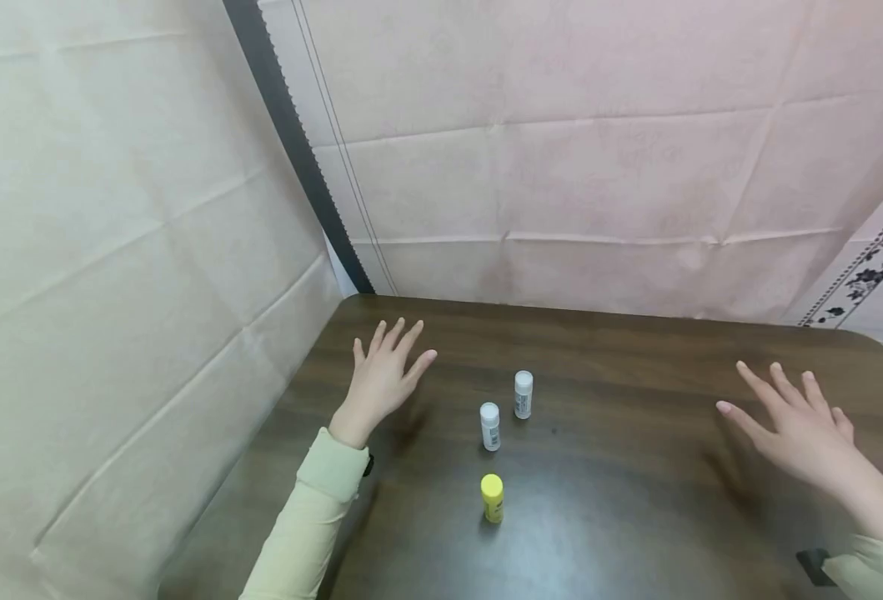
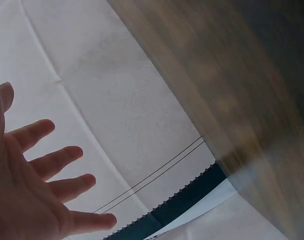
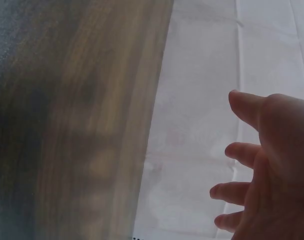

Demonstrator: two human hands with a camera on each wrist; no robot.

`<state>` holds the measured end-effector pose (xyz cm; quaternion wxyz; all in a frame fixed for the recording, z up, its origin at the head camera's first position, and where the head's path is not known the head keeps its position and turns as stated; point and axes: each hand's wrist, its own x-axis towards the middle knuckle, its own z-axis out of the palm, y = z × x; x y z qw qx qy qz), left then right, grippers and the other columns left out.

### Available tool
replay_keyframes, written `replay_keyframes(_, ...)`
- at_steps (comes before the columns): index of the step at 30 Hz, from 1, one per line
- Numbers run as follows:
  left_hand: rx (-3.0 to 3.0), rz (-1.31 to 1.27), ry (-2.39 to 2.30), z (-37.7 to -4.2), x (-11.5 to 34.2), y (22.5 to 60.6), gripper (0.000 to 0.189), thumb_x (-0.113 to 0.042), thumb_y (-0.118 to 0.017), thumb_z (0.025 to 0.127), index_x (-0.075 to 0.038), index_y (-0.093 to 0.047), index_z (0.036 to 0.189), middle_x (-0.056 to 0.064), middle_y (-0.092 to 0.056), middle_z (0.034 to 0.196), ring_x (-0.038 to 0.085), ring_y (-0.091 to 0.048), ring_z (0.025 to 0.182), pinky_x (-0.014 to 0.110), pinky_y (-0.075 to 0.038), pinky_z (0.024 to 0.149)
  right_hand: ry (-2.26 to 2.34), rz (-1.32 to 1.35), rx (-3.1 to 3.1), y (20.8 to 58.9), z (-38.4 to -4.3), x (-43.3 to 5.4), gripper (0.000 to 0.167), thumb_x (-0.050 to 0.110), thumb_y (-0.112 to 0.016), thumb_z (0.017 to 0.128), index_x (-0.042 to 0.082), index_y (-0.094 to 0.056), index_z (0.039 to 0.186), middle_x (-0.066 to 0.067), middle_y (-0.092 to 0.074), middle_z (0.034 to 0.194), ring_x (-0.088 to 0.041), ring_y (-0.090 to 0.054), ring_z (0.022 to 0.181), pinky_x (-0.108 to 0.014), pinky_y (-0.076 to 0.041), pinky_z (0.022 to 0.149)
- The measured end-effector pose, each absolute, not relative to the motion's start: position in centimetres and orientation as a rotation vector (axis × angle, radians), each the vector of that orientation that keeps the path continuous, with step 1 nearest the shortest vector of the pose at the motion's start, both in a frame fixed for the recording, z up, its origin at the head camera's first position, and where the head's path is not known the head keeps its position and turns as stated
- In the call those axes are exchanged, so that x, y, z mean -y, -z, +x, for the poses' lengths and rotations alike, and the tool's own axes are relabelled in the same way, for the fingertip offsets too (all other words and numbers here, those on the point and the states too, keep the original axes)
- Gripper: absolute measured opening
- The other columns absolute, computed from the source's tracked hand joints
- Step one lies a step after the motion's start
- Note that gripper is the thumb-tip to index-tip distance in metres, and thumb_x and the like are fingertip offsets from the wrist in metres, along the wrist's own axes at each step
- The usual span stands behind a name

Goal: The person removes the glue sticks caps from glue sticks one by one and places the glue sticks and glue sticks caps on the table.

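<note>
The left hand and the right hand hover over a dark brown wood-grain table, each grip wide, fingers spread, holding nothing. Between them, closer to the left, 1 small yellow cylindrical bottle stands upright. Beyond it stand 1 small white cylindrical bottle and, farther back to the right, a matching white bottle, all apart.
</note>
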<state>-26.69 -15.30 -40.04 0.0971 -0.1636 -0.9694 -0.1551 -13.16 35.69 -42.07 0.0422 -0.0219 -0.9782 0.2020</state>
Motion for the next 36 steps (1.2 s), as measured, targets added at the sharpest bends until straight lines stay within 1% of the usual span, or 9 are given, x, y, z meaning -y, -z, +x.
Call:
replay_keyframes(6,2.856,-0.593,0.525,-26.6,15.0,40.2,0.065,-0.058,-0.047,0.102,-0.023,-0.039,0.156,0.012,-0.034,0.160,0.038,-0.020,0.151,0.072,-0.008,0.113,-0.643,-0.072,2.979,41.7,-12.6,-35.6,0.079,0.053,-0.047,0.104,0.015,-0.010,0.162,-0.037,-0.005,0.158,-0.058,0.013,0.143,-0.085,-0.003,0.094)
replay_keyframes(11,2.852,-0.794,0.723,-26.3,14.5,41.1,0.064,-0.058,-0.047,0.102,-0.022,-0.042,0.155,0.010,-0.038,0.159,0.034,-0.024,0.150,0.067,-0.012,0.115,-0.647,-0.070,2.964,41.9,-12.5,-35.3,0.076,0.051,-0.049,0.103,0.014,-0.016,0.162,-0.038,-0.013,0.157,-0.060,0.003,0.143,-0.085,-0.009,0.093)
replay_keyframes(14,2.852,-0.956,0.879,-25.9,13.9,41.7,0.066,-0.059,-0.050,0.100,-0.020,-0.043,0.154,0.007,-0.040,0.158,0.031,-0.028,0.149,0.062,-0.019,0.116,-0.642,-0.065,2.953,42.1,-12.4,-35.2,0.075,0.050,-0.050,0.103,0.011,-0.021,0.161,-0.038,-0.019,0.155,-0.061,-0.004,0.143,-0.086,-0.015,0.089)
replay_keyframes(17,2.873,-1.053,1.017,-25.4,13.5,42.3,0.069,-0.059,-0.058,0.096,-0.022,-0.045,0.153,0.001,-0.044,0.155,0.026,-0.035,0.146,0.055,-0.030,0.115,-0.637,-0.043,2.954,42.3,-12.5,-34.9,0.073,0.048,-0.051,0.103,0.007,-0.027,0.158,-0.039,-0.025,0.152,-0.063,-0.014,0.140,-0.086,-0.020,0.086)
replay_keyframes(19,2.885,-1.103,1.094,-25.0,13.3,42.7,0.069,-0.058,-0.063,0.094,-0.022,-0.047,0.151,-0.002,-0.046,0.153,0.023,-0.040,0.143,0.051,-0.036,0.112,-0.640,-0.022,2.962,42.4,-12.6,-34.7,0.072,0.047,-0.051,0.104,0.003,-0.030,0.156,-0.041,-0.028,0.150,-0.064,-0.020,0.137,-0.086,-0.021,0.088)
replay_keyframes(24,2.905,-1.217,1.191,-24.4,12.9,43.6,0.068,-0.052,-0.072,0.090,-0.021,-0.052,0.148,-0.008,-0.052,0.147,0.015,-0.047,0.136,0.045,-0.041,0.109,-0.656,0.029,2.991,42.5,-12.9,-34.1,0.069,0.045,-0.052,0.104,-0.004,-0.037,0.150,-0.044,-0.032,0.145,-0.066,-0.028,0.131,-0.080,-0.024,0.095)
replay_keyframes(28,2.895,-1.282,1.229,-24.3,12.5,44.4,0.061,-0.046,-0.075,0.090,-0.018,-0.058,0.141,-0.008,-0.059,0.136,0.014,-0.055,0.126,0.045,-0.047,0.103,-0.660,0.064,3.003,42.7,-12.7,-33.6,0.067,0.042,-0.055,0.104,-0.007,-0.041,0.147,-0.044,-0.037,0.143,-0.064,-0.035,0.128,-0.075,-0.029,0.098)
replay_keyframes(33,2.904,-1.355,1.185,-24.4,11.7,45.0,0.044,-0.042,-0.075,0.092,-0.019,-0.064,0.127,-0.010,-0.065,0.120,0.013,-0.062,0.115,0.039,-0.051,0.098,-0.647,0.063,3.021,43.4,-12.2,-33.4,0.065,0.043,-0.055,0.103,-0.007,-0.045,0.144,-0.041,-0.045,0.138,-0.062,-0.042,0.123,-0.074,-0.036,0.093)
replay_keyframes(36,2.904,-1.387,1.176,-24.4,11.3,45.0,0.037,-0.038,-0.075,0.093,-0.017,-0.066,0.122,-0.010,-0.067,0.114,0.013,-0.064,0.111,0.036,-0.052,0.096,-0.648,0.062,3.022,43.8,-11.9,-33.2,0.062,0.042,-0.056,0.103,-0.006,-0.048,0.142,-0.039,-0.049,0.135,-0.062,-0.045,0.121,-0.074,-0.038,0.091)
